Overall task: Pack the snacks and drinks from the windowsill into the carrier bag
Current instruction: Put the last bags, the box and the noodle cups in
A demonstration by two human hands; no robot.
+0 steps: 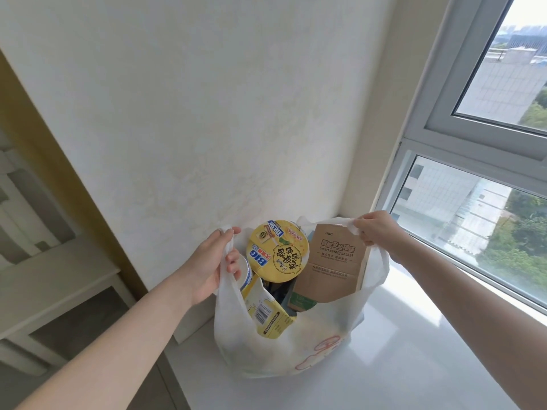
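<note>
Hands: left hand (211,261), right hand (373,229) each gripped handle of white plastic carrier bag (281,350) on white windowsill (414,335) by far wall. Yellow round noodle cup (278,255), brown cardboard box (331,267) poked out; best raise handles evenly, bag upright.

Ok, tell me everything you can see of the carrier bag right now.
The carrier bag is thin white plastic, slightly see-through, with a red outline print low on its front. It stands on the white windowsill, mouth pulled wide: the left grip holds one handle, the right grip pinches the other. It bulges full; a yellow noodle bowl and a brown paper box stick out the top.
</note>
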